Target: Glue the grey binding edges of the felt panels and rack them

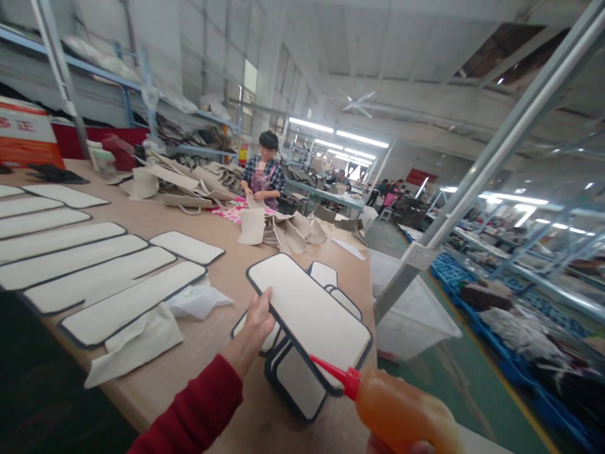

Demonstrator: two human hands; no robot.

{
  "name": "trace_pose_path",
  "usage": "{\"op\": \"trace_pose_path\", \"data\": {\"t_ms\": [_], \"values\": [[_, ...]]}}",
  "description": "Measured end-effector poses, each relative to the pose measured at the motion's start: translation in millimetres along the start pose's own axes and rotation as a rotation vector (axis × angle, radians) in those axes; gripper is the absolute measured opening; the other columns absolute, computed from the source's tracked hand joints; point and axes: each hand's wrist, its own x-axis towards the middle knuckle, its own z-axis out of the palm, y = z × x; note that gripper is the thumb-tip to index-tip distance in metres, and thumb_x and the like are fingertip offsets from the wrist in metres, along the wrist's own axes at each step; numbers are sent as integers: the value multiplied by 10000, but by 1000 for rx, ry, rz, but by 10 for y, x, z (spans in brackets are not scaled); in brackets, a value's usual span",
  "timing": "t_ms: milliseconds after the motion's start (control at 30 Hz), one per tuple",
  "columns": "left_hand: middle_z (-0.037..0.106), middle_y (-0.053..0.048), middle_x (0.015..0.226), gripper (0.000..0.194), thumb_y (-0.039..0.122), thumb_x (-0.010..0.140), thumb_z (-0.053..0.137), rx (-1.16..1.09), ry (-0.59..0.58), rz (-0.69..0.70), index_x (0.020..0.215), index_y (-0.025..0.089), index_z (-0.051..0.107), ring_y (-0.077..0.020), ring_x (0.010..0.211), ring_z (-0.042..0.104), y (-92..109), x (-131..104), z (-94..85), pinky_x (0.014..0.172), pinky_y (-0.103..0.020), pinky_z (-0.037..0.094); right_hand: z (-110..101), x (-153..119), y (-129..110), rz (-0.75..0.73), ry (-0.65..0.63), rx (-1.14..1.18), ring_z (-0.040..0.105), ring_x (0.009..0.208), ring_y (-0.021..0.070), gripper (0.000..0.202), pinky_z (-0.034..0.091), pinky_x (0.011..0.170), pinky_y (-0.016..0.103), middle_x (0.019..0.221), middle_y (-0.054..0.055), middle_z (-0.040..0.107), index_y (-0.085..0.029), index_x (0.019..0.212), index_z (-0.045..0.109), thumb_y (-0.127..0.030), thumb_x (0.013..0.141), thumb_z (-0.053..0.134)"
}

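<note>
Pinching a dark-edged panel (309, 315) between thumb and fingers of the left hand (258, 320), above other panels (300, 378) on the bench (227, 265). Clasping an orange bottle (401, 410) in the partly hidden right hand (379, 444), with its red nozzle (350, 382) against or over the panel's edge.

Adds up to one left hand (259, 318), one right hand (379, 444), one bottle (401, 407), one raised panel (314, 315), at least eight laid-out panels (135, 302) and at least four overlapping panels (300, 381).

Panels (113, 306) (several) on table (222, 353), left of bottle (401, 407).
</note>
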Motion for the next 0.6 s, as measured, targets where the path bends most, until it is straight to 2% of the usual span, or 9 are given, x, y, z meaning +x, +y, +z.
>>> {"op": "trace_pose_path", "data": {"t_ms": [67, 167, 233, 333, 433, 533, 600], "values": [[690, -51, 713, 205, 52, 837, 488, 40, -11, 28, 981, 160, 585, -169, 621, 663, -13, -12, 63, 684, -276, 536, 78, 186, -56, 66, -18, 30, 678, 811, 218, 326, 585, 651, 327, 944, 44, 704, -176, 1082, 607, -340, 801, 583], [672, -50, 651, 117, 44, 802, 518, 159, -128, -14, 826, 134, 589, -155, 524, 623, -14, -76, 136, 566, -265, 523, 201, 465, -161, 178, -41, 20, 670, 851, 213, 350, 569, 717, 342, 1022, 40, 691, -208, 1110, 603, -319, 780, 625], [676, -45, 679, 89, 69, 784, 542, 273, -233, -50, 833, 137, 571, -157, 547, 627, -19, -120, 191, 542, -263, 518, 301, 636, -193, 210, -52, 14, 661, 865, 189, 388, 547, 770, 326, 1049, 34, 682, -225, 1125, 599, -319, 754, 662], [671, -28, 705, 155, 96, 738, 582, 436, -377, -117, 879, 150, 543, -162, 574, 628, -43, -173, 309, 540, -273, 520, 440, 900, -168, 199, -109, -20, 652, 846, 179, 456, 520, 812, 328, 1011, 52, 689, -202, 1125, 601, -330, 701, 712], [664, -20, 702, 190, 89, 707, 583, 516, -471, -180, 876, 159, 528, -148, 545, 609, -78, -218, 438, 535, -269, 515, 485, 1114, -133, 166, -157, -71, 639, 896, 193, 572, 494, 866, 353, 1048, 76, 673, -178, 1187, 557, -322, 664, 738], [658, -16, 695, 181, 87, 696, 569, 534, -461, -205, 846, 169, 512, -141, 526, 599, -97, -228, 525, 533, -272, 513, 372, 1083, -140, 175, -163, -95, 636, 940, 221, 677, 488, 886, 379, 1126, 106, 642, -177, 1267, 483, -324, 658, 740], [648, -14, 673, 162, 85, 689, 560, 552, -416, -205, 817, 169, 507, -142, 512, 593, -93, -197, 552, 514, -269, 507, 205, 870, -160, 224, -207, -94, 639, 955, 256, 729, 499, 870, 427, 1143, 130, 635, -192, 1330, 404, -353, 689, 712]]}}
